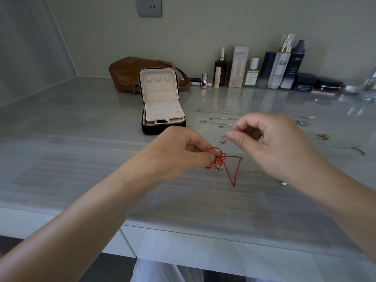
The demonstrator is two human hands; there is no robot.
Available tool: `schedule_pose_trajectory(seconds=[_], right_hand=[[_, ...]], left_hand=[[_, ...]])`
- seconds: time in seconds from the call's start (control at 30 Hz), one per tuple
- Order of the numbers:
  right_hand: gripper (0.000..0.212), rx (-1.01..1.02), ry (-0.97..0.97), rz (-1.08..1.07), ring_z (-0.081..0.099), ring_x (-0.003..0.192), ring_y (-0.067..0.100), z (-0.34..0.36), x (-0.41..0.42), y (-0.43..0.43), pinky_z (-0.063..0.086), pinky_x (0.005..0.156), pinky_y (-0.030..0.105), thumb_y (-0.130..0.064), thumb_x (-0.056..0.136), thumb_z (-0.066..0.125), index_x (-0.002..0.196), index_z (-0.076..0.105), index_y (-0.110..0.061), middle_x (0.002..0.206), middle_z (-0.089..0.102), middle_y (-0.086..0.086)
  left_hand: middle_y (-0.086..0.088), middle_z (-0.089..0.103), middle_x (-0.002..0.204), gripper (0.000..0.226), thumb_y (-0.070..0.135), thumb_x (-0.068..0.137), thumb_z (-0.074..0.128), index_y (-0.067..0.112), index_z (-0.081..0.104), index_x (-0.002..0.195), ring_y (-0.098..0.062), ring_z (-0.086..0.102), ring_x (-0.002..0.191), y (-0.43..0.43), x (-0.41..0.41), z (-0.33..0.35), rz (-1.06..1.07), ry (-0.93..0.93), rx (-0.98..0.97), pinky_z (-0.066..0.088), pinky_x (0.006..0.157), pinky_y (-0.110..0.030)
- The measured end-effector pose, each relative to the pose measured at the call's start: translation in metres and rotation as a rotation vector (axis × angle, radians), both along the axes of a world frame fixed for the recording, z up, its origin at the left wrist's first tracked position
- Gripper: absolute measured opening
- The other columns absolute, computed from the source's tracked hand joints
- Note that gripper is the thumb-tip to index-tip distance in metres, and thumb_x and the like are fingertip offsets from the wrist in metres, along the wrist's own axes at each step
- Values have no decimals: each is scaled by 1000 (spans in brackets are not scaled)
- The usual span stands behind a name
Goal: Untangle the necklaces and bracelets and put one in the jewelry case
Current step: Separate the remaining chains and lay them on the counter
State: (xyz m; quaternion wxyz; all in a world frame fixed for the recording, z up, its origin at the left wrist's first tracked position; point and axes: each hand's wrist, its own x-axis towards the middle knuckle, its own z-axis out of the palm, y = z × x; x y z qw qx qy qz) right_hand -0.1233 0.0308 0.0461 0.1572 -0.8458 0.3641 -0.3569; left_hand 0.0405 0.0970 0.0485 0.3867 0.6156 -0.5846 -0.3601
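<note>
My left hand (pixel 183 151) pinches a knotted red cord bracelet (pixel 220 159) just above the grey tabletop; a loop of the cord (pixel 234 171) hangs down to the right. My right hand (pixel 270 143) is raised beside it, thumb and forefinger pinched together on a thin gold chain (pixel 223 139) that trails to the left. The jewelry case (pixel 162 117), black outside and cream inside, stands open behind my left hand with its lid upright. Several silver chains (pixel 219 111) lie stretched out on the table behind my right hand.
A brown leather bag (pixel 130 72) sits behind the case. A row of cosmetic bottles and boxes (pixel 274 70) lines the back wall at the right. More chains and pendants (pixel 323 136) lie at the right. The table's front edge (pixel 183 226) is close to me.
</note>
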Motion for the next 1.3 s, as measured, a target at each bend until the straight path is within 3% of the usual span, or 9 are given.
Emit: schedule_pose_trajectory(seconds=[0.17,0.3,0.37,0.53,0.6,0.9,1.1,1.23,1.3], right_hand=[[14,62,88,59,56,67,-2,0,-8,3,41,59,10,-29,84,62,70,63,-33,66,64,-14],[12,159,34,148,61,72,4,-2,-5,2,48,68,19,-24,82,66,76,66,-34,76,69,-11],[11,73,84,177,59,74,4,-3,-3,3,45,68,17,-24,81,68,81,69,-34,78,68,-14],[15,-283,234,145,55,66,7,-5,1,6,47,63,33,-31,84,58,80,70,-24,72,59,-13],[22,-448,269,112,57,65,12,-8,1,7,43,64,31,-34,84,49,80,68,-21,75,61,-10],[18,-845,313,75,62,66,21,-15,-1,3,34,66,34,-15,89,59,74,67,-13,74,64,-2],[18,-671,276,86,61,65,17,-11,-1,1,33,67,31,-24,85,54,75,64,-15,75,64,-6],[12,-406,79,108,55,61,11,-4,0,0,45,64,31,-21,81,55,77,64,-14,72,55,-11],[5,-262,-19,103,54,62,8,0,0,0,45,62,22,-15,81,62,78,65,-16,71,57,-11]], left_hand=[[-2,74,79,10,10,79,70,19,70,75,-10,66,74,0,0,-1,-4,11,-15,52,85,-35],[-1,74,75,12,9,79,69,19,70,74,-7,65,70,1,1,-2,-21,28,-27,51,75,-20],[0,73,72,14,8,79,69,20,69,72,-5,64,68,0,1,-4,-21,31,-30,50,70,-18],[9,67,61,14,12,84,65,19,68,72,6,59,56,-3,0,-6,7,6,-26,41,53,-7],[9,66,59,17,14,86,63,20,67,71,3,58,58,-3,-1,-6,21,5,-20,42,54,-10],[8,60,59,23,13,93,49,14,60,74,-5,57,62,-8,-5,-8,4,151,124,39,54,-20],[3,59,66,21,11,94,48,14,60,77,-5,56,60,-10,-4,-5,12,242,137,38,51,-18],[3,55,67,19,13,95,49,15,59,79,-6,53,60,-13,-4,-2,59,245,72,37,56,-20],[3,53,70,18,15,95,49,15,59,80,-6,51,61,-16,-4,-1,72,237,39,38,58,-21]])
